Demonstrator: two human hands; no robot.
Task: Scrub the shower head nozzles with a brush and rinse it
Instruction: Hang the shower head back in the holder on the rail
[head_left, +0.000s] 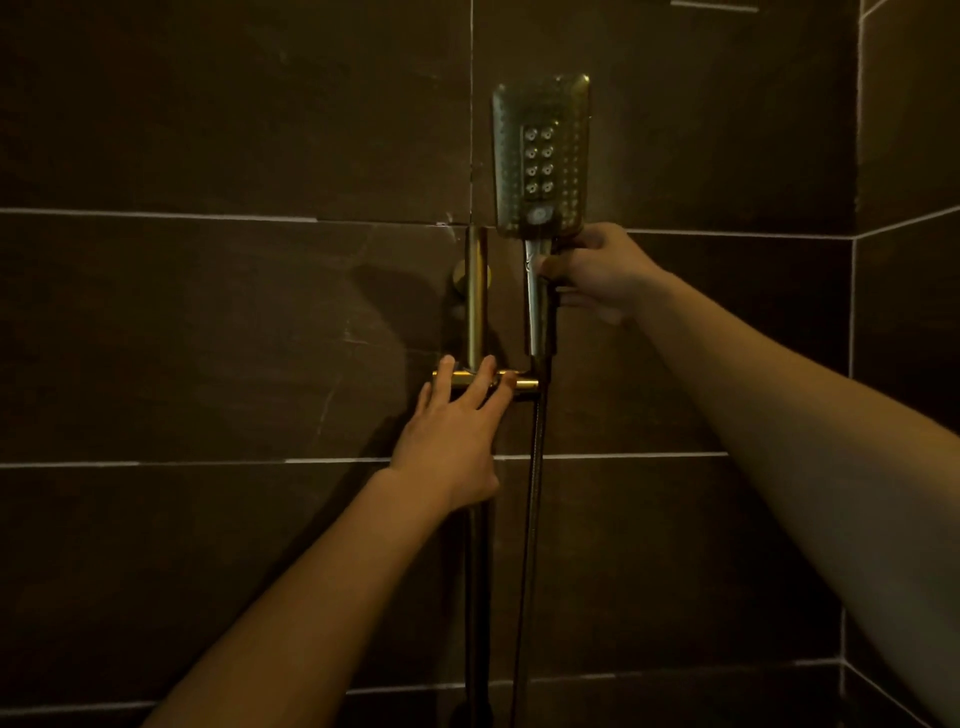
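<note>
A rectangular metal shower head (541, 156) with rows of nozzles faces me, upright on the dark tiled wall. Its handle (538, 317) runs down into a brass holder bar (524, 383). My right hand (592, 275) grips the handle just below the head. My left hand (457, 421) rests on the brass bar with fingers spread and straight. A dark hose (530, 519) hangs down from the bottom of the handle. No brush is in view.
A brass vertical rail (477, 296) stands left of the handle, fixed to the wall by a round mount (459, 273). Dark brown wall tiles (208, 338) fill the view. A wall corner (854, 312) lies to the right.
</note>
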